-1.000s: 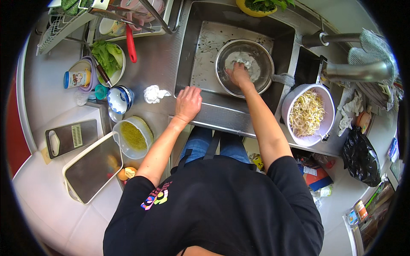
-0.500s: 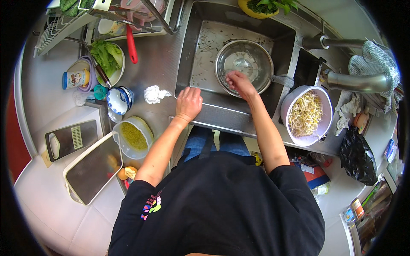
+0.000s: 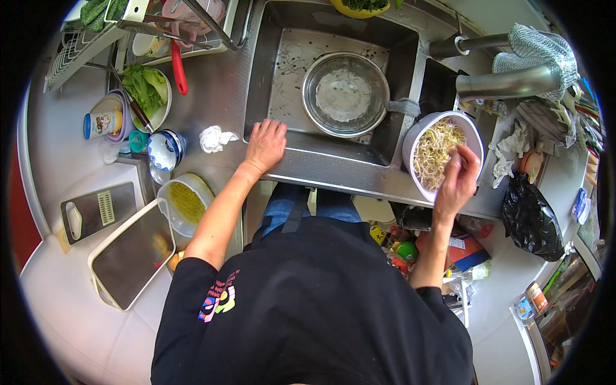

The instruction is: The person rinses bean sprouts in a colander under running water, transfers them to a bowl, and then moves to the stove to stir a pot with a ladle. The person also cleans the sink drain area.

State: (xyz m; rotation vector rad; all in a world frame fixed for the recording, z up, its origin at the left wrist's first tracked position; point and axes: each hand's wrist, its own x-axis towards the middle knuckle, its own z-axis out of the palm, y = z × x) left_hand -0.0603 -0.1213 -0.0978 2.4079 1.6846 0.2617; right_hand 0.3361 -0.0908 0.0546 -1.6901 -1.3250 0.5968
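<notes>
the black t-shirt is nearest; its multicoloured chest print includes small lettering in a reddish tone. below the tabletop, at right, a red and blue package bears a white label; the label's text is too small to make out.

the right hand is positioned over the near right rim of the white bowl, fingers bent inward. whether its grip is clenched on anything cannot be told. the bean sprouts lie inside this bowl, which stands just right of the sink. the white bowl shows no legible marking.

the left hand rests palm down on the near left edge of the sink, its grip released. a crumpled white tissue lies just left of it.

the metal basin sits inside the sink, with a whitish patch at its centre. at far left, a jar with a blue lid carries an illustrated label. beside it, green leaves fill a pale bowl. a yellow bowl of greens stands beyond the sink.
</notes>
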